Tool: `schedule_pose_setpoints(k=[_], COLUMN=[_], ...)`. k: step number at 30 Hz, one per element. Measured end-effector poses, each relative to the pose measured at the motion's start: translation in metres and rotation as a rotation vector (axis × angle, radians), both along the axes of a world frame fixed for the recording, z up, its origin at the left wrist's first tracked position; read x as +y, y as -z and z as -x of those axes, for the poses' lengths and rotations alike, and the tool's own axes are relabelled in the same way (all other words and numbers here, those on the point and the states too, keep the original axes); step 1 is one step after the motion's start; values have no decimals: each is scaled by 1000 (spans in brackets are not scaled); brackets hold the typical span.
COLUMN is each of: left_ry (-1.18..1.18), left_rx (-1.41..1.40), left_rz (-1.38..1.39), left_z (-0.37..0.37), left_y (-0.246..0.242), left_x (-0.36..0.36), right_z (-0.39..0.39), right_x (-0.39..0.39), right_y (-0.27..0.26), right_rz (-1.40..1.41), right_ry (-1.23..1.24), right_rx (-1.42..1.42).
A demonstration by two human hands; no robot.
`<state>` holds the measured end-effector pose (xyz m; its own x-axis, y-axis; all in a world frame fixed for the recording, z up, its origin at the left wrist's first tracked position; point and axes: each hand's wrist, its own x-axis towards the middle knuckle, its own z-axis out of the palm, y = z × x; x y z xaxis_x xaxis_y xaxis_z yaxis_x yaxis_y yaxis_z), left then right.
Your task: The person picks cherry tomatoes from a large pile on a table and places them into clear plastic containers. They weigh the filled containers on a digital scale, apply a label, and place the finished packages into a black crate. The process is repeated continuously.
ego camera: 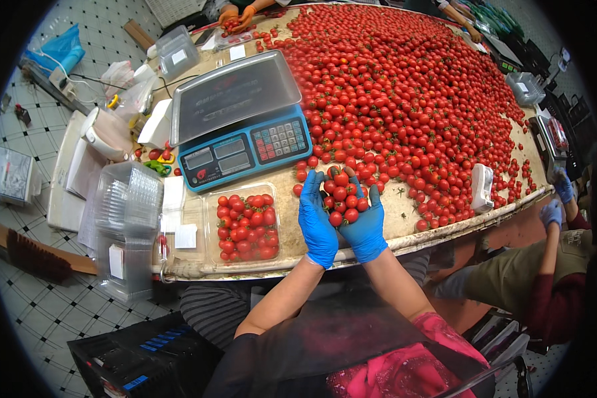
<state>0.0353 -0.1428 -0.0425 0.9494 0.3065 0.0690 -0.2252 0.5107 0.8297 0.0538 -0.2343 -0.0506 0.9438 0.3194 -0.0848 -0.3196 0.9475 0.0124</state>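
My left hand [318,224] and my right hand [367,226], both in blue gloves, are cupped together over the table's near edge. Between them they hold several cherry tomatoes [345,195], some with green stems. Just left of my left hand lies a clear plastic punnet [210,224] with cherry tomatoes [246,224] inside. Beyond my hands spreads a large heap of loose cherry tomatoes [403,99]. A blue digital scale [244,149] with a grey metal pan [236,94] stands behind the punnet.
Stacked clear plastic containers [127,209] rise at the table's left edge, beside white paper labels [185,236]. A white tape dispenser [482,186] stands right of the heap. Orange-gloved hands [238,19] of a co-worker hold tomatoes at the far side. Another person's gloved hands [552,214] are at right.
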Motion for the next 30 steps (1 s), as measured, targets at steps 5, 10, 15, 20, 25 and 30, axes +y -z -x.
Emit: schedule_pose_setpoints(k=[5, 10, 15, 20, 25, 30], left_ry=[-6, -87, -254, -417, -481, -609], left_rx=[-19, 68, 4, -76, 33, 33], left_rz=[174, 200, -266, -484, -522, -411], left_z=[7, 11, 34, 43, 45, 47], left_y=[4, -5, -28, -37, -23, -16], left_x=[12, 23, 61, 109, 155, 172], right_z=[7, 13, 18, 18, 19, 10], right_x=[7, 27, 61, 118, 151, 119], right_y=[-5, -17, -32, -28, -19, -7], right_rz=[11, 150, 308, 364, 737, 764], right_ry=[-52, -82, -157, -257, -148, 81], right_rx=[-16, 57, -29, -52, -403, -559])
